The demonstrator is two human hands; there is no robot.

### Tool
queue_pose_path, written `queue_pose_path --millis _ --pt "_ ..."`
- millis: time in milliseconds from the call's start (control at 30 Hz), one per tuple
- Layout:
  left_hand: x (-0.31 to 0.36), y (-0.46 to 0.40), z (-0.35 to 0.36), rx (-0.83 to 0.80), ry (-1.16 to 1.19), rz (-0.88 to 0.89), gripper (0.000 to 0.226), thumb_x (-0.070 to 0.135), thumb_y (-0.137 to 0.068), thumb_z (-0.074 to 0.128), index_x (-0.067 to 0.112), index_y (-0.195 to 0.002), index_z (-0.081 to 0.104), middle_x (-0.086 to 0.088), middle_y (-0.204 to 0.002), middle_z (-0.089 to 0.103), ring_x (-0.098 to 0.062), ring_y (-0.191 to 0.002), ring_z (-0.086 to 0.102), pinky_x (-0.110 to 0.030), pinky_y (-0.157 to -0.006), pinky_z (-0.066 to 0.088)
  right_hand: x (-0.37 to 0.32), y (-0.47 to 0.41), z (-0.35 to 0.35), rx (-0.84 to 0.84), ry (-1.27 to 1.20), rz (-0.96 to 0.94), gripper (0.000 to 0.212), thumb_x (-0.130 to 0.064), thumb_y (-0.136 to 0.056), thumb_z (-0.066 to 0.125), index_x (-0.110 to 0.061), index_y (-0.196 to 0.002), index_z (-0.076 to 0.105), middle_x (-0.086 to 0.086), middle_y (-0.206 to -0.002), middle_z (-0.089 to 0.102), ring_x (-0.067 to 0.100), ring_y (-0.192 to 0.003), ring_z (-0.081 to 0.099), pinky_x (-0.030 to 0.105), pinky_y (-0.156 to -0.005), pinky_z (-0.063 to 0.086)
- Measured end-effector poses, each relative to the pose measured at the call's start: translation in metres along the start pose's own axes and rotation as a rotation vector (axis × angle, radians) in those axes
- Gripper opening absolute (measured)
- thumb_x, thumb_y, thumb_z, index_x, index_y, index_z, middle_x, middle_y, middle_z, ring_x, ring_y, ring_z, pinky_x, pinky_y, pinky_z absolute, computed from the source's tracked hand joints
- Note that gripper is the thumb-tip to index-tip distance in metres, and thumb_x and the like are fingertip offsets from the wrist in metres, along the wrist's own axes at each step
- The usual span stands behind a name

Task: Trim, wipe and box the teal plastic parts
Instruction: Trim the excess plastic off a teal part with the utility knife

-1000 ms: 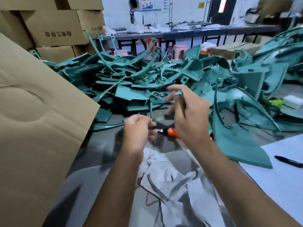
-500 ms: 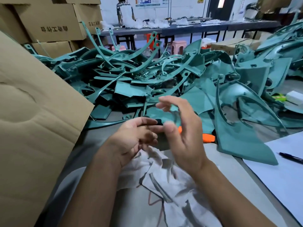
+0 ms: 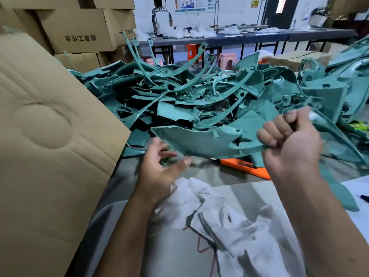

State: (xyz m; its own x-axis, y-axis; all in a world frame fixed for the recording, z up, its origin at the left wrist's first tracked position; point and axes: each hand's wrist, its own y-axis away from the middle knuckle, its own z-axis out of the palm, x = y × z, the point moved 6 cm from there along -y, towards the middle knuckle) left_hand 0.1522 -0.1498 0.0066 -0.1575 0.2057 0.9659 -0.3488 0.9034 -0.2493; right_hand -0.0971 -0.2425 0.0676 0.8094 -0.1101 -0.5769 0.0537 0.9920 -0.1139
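Two hands work at mid-frame: the right hand (image 3: pixel 289 142) is fisted around the right end of one teal panel (image 3: pixel 199 141), lifted above the table (image 3: pixel 127 176); the left hand (image 3: pixel 159 168) hangs just below the panel's left edge with fingers spread and relaxed, and whether it touches the panel I cannot tell. One orange tool (image 3: pixel 245 166) lies on the table under the panel. One white rag (image 3: pixel 219 222) is crumpled at lower centre. One cardboard flap (image 3: pixel 50 146) fills the left side. Behind, across the middle of the frame, a heap of teal parts (image 3: pixel 179 96), too tangled to count. Several stacked cartons (image 3: pixel 79 31) sit upper left; one person (image 3: pixel 161 19) stands at top centre.
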Motion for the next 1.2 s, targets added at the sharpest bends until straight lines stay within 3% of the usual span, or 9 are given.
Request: queue_pose_path --millis 133,233,333,433,500,700,800,933,1200 --pt "-0.002 0.005 0.001 -0.051 0.382 -0.096 0.034 0.017 -0.07 0.086 0.025 -0.102 0.077 -0.007 -0.107 0.078 -0.026 -0.093 0.077 -0.028 -0.071 0.061 0.043 0.003 0.012 -0.014 -0.06 0.256 0.047 -0.038 -0.114 0.033 -0.015 -0.075 0.046 -0.006 -0.054 0.024 0.007 -0.043 0.022 0.019 -0.04 0.03" --pt "-0.003 0.005 -0.007 0.101 0.524 -0.156 0.029 0.019 -0.074 0.085 0.025 -0.1 0.075 -0.002 -0.104 0.079 -0.027 -0.083 0.077 -0.031 -0.057 0.06 0.058 0.004 0.008 -0.053 0.161 0.281 0.051 -0.047 -0.112 0.036 -0.006 -0.096 0.063 0.003 -0.067 0.053 0.016 -0.058 0.054 0.031 -0.068 0.058" --pt "0.002 0.001 -0.014 0.168 0.612 -0.106 0.016 0.024 -0.08 0.079 0.034 -0.091 0.081 0.002 -0.109 0.078 -0.026 -0.095 0.077 -0.037 -0.061 0.061 0.045 0.0 -0.008 -0.153 0.951 0.041 0.05 -0.059 -0.107 0.039 -0.018 -0.106 0.068 0.0 -0.09 0.068 0.023 -0.09 0.067 0.045 -0.085 0.057" --pt "0.007 -0.002 -0.011 0.107 0.709 -0.042 0.03 0.009 -0.089 0.066 0.034 -0.094 0.081 0.001 -0.114 0.077 -0.025 -0.104 0.075 -0.041 -0.074 0.062 0.055 0.002 -0.024 -0.415 2.04 -0.264 0.039 -0.058 -0.097 0.061 -0.026 -0.12 0.064 -0.003 -0.113 0.063 0.025 -0.111 0.049 0.047 -0.091 0.048" --pt "0.005 -0.003 -0.007 0.094 0.712 -0.039 0.038 0.0 -0.09 0.062 0.032 -0.093 0.082 0.0 -0.112 0.078 -0.025 -0.104 0.075 -0.041 -0.078 0.061 0.07 0.002 -0.037 -0.515 2.319 -0.242 0.045 -0.059 -0.093 0.066 -0.028 -0.125 0.061 0.0 -0.12 0.058 0.026 -0.114 0.037 0.045 -0.092 0.036" --pt "-0.009 -0.009 -0.009 0.207 0.725 -0.11 0.045 -0.015 -0.091 0.058 0.024 -0.088 0.08 -0.001 -0.104 0.079 -0.024 -0.099 0.075 -0.041 -0.08 0.063 0.073 0.001 -0.032 -0.544 2.24 -0.272 0.025 -0.039 -0.103 0.058 -0.027 -0.124 0.063 -0.001 -0.113 0.053 0.024 -0.111 0.043 0.046 -0.093 0.036" --pt "-0.013 -0.012 -0.014 0.295 0.734 -0.124 0.041 -0.015 -0.092 0.058 0.02 -0.088 0.077 0.001 -0.098 0.08 -0.019 -0.092 0.077 -0.041 -0.079 0.063 0.062 0.007 -0.024 -0.454 1.851 -0.348 0.024 -0.031 -0.108 0.05 -0.018 -0.126 0.057 -0.002 -0.118 0.049 0.017 -0.098 0.052 0.038 -0.09 0.046" --pt "-0.017 -0.012 -0.012 0.346 0.818 -0.211 0.039 -0.007 -0.089 0.066 0.023 -0.07 0.08 0.001 -0.096 0.08 -0.024 -0.089 0.078 -0.045 -0.074 0.063 0.049 0.023 -0.003 -0.396 1.477 -0.532 0.024 -0.022 -0.114 0.036 -0.018 -0.102 0.057 -0.005 -0.093 0.05 0.009 -0.082 0.047 0.021 -0.075 0.037" --pt "-0.02 -0.008 0.0 0.235 0.744 -0.315 0.039 -0.024 -0.081 0.058 -0.003 -0.114 0.063 -0.018 -0.098 0.077 -0.033 -0.087 0.076 -0.041 -0.074 0.063 0.061 0.039 0.006 -0.584 1.297 -0.418 0.032 -0.026 -0.111 0.048 -0.015 -0.081 0.055 0.0 -0.068 0.055 0.021 -0.062 0.051 0.035 -0.058 0.04"
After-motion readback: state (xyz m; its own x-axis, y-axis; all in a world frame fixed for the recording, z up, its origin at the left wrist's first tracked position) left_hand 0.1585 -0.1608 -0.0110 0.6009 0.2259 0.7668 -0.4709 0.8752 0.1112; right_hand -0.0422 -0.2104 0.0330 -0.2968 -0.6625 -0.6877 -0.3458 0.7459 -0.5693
